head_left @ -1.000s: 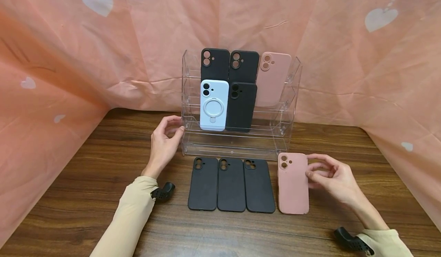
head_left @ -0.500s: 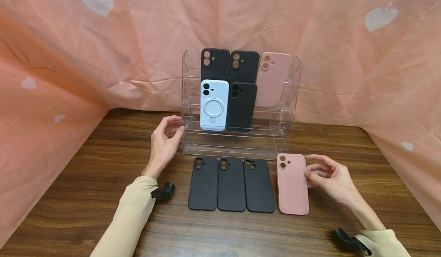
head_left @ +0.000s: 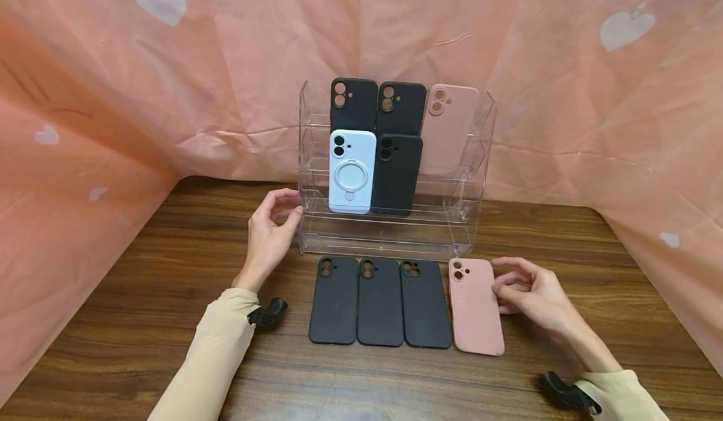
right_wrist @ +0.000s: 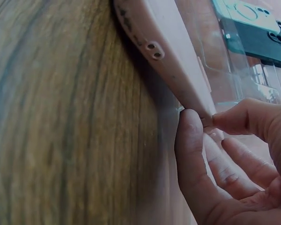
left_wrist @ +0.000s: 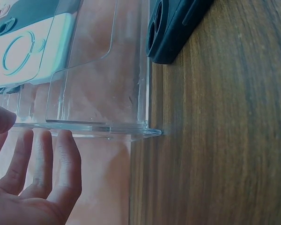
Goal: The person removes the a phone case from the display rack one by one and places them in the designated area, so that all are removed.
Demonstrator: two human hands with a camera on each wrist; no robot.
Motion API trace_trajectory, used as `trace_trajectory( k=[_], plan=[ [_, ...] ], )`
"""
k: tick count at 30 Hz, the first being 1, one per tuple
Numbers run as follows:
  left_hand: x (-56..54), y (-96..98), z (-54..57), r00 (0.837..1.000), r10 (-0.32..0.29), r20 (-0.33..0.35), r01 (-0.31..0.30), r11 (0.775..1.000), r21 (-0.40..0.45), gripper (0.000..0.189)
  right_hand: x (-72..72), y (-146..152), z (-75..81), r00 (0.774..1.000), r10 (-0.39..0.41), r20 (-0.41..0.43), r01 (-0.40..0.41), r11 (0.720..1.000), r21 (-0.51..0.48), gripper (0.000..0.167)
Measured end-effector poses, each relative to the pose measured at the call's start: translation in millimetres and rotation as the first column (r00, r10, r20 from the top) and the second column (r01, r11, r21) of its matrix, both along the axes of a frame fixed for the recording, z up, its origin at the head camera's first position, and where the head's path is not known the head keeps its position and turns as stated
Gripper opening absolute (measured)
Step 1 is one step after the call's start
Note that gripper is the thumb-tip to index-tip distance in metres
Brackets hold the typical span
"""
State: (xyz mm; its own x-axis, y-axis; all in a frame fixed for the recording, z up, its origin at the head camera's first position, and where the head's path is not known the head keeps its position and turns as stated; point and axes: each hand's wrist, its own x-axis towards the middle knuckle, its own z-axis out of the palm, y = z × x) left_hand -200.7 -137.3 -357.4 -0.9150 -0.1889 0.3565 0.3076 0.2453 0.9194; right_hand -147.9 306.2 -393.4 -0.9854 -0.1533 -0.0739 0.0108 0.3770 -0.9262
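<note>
My right hand (head_left: 531,292) pinches the right edge of a pink phone case (head_left: 476,308) between thumb and fingers. In the right wrist view, that grip is at the far end of the pink case (right_wrist: 173,51), whose edge stands close to the wood. My left hand (head_left: 273,229) holds the left side of a clear tiered display rack (head_left: 384,245). In the left wrist view, the thumb lies at the panel's edge and the fingers (left_wrist: 68,159) touch its outer side. Black phone cases (head_left: 333,302), (head_left: 380,302), (head_left: 426,305) lie in a row left of the pink one.
On the rack, a white case with a ring (head_left: 351,173) and a black case (head_left: 398,176) stand in a middle tier. Behind them are two black cases (head_left: 353,104), (head_left: 402,107) and a pink case (head_left: 450,129). Pink cloth (head_left: 254,63) hangs around the wooden table (head_left: 141,320).
The pink case's top end has moved left and toward me, so the case slants more and lies closer to the black row. My right hand went left with it; my left hand stayed put.
</note>
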Motion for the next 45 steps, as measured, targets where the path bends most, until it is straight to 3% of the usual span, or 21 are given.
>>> trace_trajectory(
  k=[7, 16, 27, 32, 37, 45],
  plan=[
    [-1.4, 0.3, -2.7, 1.0, -0.009, -0.011, 0.009, 1.0, -0.003, 0.028, -0.9, -5.3, -1.2, 0.998, 0.008, 0.057, -0.011, 0.999, 0.05, 0.051],
    [-19.5, -7.3, -27.2, 1.0, -0.004, -0.028, 0.005, 1.0, 0.009, 0.028, -3.5, -8.8, -0.3, 0.997, -0.008, 0.08, 0.0, 0.995, 0.103, 0.05],
    [-18.4, -7.1, -24.4, 0.999, -0.022, -0.044, 0.022, 1.0, 0.007, 0.027, -4.3, -8.3, 3.4, 0.996, -0.014, 0.089, -0.002, 0.985, 0.171, 0.046],
    [-21.7, -8.4, -27.9, 0.998, -0.025, -0.05, 0.025, 1.0, 0.006, 0.026, -4.5, -6.6, 5.2, 0.999, -0.037, 0.033, 0.03, 0.981, 0.192, 0.04],
    [-21.1, -9.6, -28.3, 0.999, -0.006, -0.046, 0.006, 1.0, -0.003, 0.026, -6.7, -5.5, 9.1, 0.995, -0.049, -0.081, 0.064, 0.98, 0.188, 0.038],
    [-18.5, -12.3, -28.0, 0.999, 0.003, -0.038, -0.004, 1.0, -0.018, 0.026, -7.7, -3.9, 21.6, 0.955, -0.08, -0.287, 0.131, 0.978, 0.162, 0.029]
  ],
)
